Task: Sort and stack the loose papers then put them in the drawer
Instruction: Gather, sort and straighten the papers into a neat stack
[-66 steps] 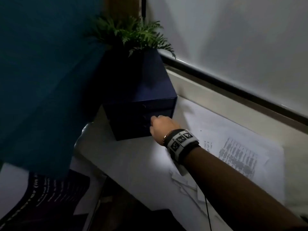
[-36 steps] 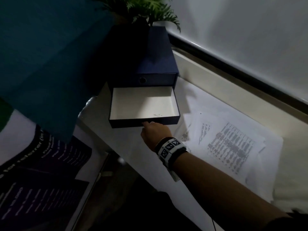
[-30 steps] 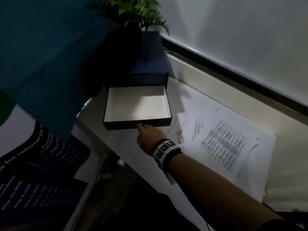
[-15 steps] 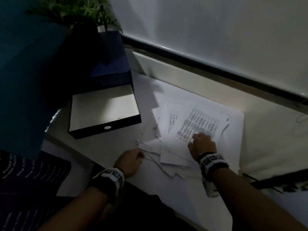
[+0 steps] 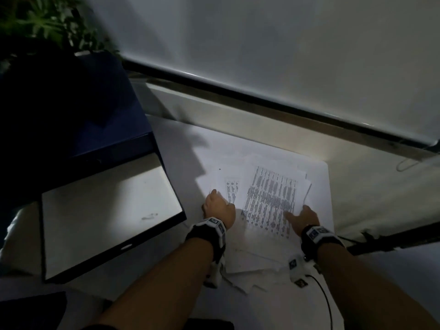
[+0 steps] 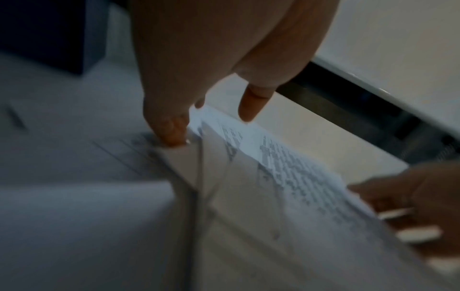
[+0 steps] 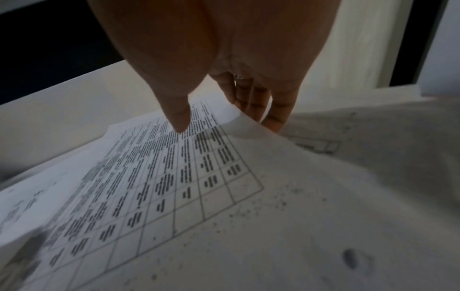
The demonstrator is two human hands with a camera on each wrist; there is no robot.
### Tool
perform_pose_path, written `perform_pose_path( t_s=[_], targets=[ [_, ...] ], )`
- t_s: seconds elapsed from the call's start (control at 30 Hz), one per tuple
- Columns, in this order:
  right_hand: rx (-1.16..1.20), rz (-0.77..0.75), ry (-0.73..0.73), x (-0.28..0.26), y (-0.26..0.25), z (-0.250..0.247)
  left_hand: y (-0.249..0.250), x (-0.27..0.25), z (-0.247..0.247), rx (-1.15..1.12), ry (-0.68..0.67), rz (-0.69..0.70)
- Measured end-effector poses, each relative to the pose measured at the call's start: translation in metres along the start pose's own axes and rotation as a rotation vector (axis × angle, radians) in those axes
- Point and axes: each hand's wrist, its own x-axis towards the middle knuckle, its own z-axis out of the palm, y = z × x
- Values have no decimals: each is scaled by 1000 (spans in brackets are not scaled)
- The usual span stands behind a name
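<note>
On the white table (image 5: 142, 282), right of centre, loose papers (image 5: 269, 201) lie in an untidy overlapping heap; top sheet carries a printed grid of dark text (image 7: 159, 177), edges of lower sheets fanning out toward the near side. Left hand (image 5: 217, 207) sits at the heap's left edge, fingers bent down, fingertips (image 6: 171, 133) pressing onto the sheet edges, one finger lifted clear; whether anything is actually pinched, cannot tell, wrist view blurred. Right hand (image 5: 303, 216) at the heap's right side: thumb (image 7: 179, 118) extended on top of the printed sheet, fingers (image 7: 263, 110) tucked under its raised right edge, so the sheet is gripped between thumb and fingers and curls upward there. Both wrists wear black bands with white marker tiles. Left of the papers, well apart from the hands, the drawer (image 5: 102, 217) stands pulled fully out of a dark blue drawer box (image 5: 112, 110), pale inside, a small smudge on its floor, nothing lying in it. Fern-like plant (image 5: 47, 22) at the far left behind the box. Far side: pale ledge, dark rail (image 5: 262, 98), white wall panel above. Lighting dim.
</note>
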Motion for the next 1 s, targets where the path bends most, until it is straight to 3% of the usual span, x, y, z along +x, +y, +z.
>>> perform_pose_path(
  t_s=[0.3,0.47,0.57,0.7,0.87,1.0],
  targets=[
    [209,-19,120,2,-25,9,0,23,-4,-305,-152,-155],
    [156,-120,163,0,-23,12,-9,22,3,-133,-60,-80],
    [-46,-166,135,2,-23,14,-10,20,6,-161,-36,-96],
    [-80,-248,74,6,-20,14,-11,18,9,-209,60,-139],
    [123,-378,-25,0,-30,17,-9,10,6,-166,45,-206],
    [333,-241,38,3,-22,9,-13,5,7,-147,81,-173]
  ],
)
